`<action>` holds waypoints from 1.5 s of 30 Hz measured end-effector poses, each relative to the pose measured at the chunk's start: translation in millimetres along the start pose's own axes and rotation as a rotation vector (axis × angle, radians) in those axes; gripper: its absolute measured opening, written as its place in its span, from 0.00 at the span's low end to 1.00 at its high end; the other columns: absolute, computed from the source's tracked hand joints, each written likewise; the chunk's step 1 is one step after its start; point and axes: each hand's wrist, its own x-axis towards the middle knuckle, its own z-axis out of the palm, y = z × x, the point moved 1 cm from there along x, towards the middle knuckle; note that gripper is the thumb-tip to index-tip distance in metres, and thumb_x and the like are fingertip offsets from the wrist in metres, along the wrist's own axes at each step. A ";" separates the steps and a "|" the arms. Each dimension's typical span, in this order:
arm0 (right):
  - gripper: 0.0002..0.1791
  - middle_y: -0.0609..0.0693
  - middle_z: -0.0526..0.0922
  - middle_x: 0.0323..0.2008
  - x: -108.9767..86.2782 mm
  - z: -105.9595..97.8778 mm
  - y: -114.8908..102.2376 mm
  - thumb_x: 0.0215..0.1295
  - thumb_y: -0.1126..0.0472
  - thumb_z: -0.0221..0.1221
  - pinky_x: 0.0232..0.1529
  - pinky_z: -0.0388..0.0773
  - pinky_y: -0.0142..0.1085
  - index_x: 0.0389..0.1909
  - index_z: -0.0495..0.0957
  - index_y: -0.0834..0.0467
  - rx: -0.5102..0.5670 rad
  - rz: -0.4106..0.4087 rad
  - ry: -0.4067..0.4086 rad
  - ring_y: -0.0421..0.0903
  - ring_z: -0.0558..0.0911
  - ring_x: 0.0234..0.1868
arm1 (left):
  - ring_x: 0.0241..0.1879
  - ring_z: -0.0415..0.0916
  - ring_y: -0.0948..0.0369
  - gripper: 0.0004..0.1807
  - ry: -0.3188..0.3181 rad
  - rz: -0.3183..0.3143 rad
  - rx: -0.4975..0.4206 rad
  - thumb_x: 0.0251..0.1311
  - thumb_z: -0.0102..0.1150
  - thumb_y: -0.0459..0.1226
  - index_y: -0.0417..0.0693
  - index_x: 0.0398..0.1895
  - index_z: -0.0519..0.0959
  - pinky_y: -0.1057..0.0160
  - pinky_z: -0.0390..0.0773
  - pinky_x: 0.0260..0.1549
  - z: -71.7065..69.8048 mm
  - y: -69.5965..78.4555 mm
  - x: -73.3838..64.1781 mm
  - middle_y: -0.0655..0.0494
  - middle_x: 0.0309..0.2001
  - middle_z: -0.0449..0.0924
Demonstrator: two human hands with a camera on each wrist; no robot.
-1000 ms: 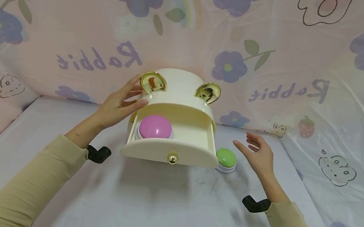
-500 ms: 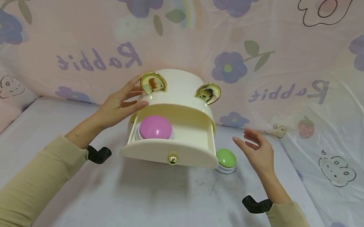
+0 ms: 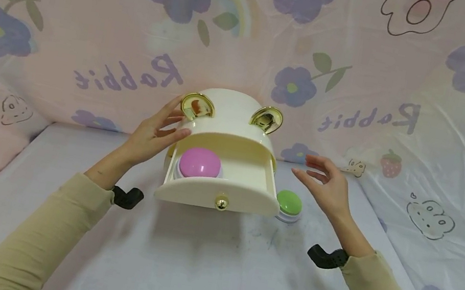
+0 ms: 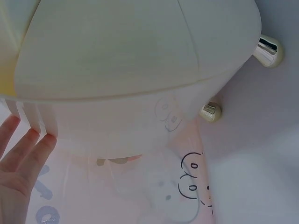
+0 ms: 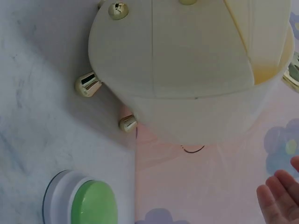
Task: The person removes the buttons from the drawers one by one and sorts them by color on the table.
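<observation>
A cream storage box (image 3: 230, 113) with two gold-rimmed ears and an open top drawer (image 3: 186, 193) stands at the back of the table. Inside the drawer, at its left, sits a pink domed push button (image 3: 200, 162) on a white base. My left hand (image 3: 151, 133) rests its fingertips against the box's left side, thumb near the front rim; the left wrist view shows the extended fingers (image 4: 35, 154) at its wall. My right hand (image 3: 324, 182) hovers right of the box with loosely bent fingers, holding nothing. Below it a green domed push button (image 3: 289, 202) lies beside the drawer front.
A gold knob (image 3: 222, 202) sticks out from the drawer front. Short gold feet (image 5: 88, 84) carry the box on the white table (image 3: 191, 272). Behind, a flowered cloth backdrop (image 3: 251, 39) hangs close to the box, with more cloth at both sides.
My right hand has moved up and slightly left, toward the box. The left hand stays at the box's side; the drawer and both push buttons have not moved.
</observation>
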 end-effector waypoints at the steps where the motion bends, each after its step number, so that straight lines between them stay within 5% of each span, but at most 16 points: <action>1: 0.28 0.53 0.76 0.55 0.4 0.1 -2.1 0.55 0.52 0.65 0.46 0.76 0.20 0.56 0.72 0.56 0.005 -0.005 -0.004 0.30 0.76 0.47 | 0.68 0.57 0.45 0.40 -0.002 -0.001 -0.002 0.64 0.52 0.40 0.64 0.73 0.42 0.45 0.62 0.65 0.0 -0.7 0.1 0.42 0.66 0.59; 14: 0.24 0.45 0.78 0.50 8.3 2.8 -25.4 0.54 0.58 0.66 0.47 0.77 0.23 0.52 0.74 0.59 0.095 -0.099 -0.022 0.32 0.77 0.48 | 0.68 0.57 0.50 0.40 0.019 0.028 0.001 0.62 0.55 0.47 0.80 0.70 0.44 0.45 0.63 0.64 0.4 -33.0 14.4 0.48 0.66 0.60; 27: 0.23 0.52 0.77 0.50 8.8 1.8 -48.8 0.55 0.65 0.64 0.46 0.78 0.25 0.52 0.73 0.65 0.226 -0.182 -0.096 0.40 0.77 0.49 | 0.68 0.57 0.46 0.39 0.009 0.020 -0.023 0.64 0.52 0.38 0.62 0.73 0.44 0.45 0.63 0.64 -1.0 -1.5 1.0 0.42 0.65 0.61; 45: 0.24 0.47 0.78 0.47 9.6 9.6 -81.7 0.53 0.67 0.65 0.46 0.79 0.28 0.52 0.73 0.65 0.236 -0.239 -0.207 0.40 0.80 0.45 | 0.68 0.57 0.46 0.39 0.008 0.021 -0.025 0.64 0.52 0.38 0.61 0.73 0.44 0.46 0.63 0.64 0.0 -1.8 0.3 0.41 0.65 0.60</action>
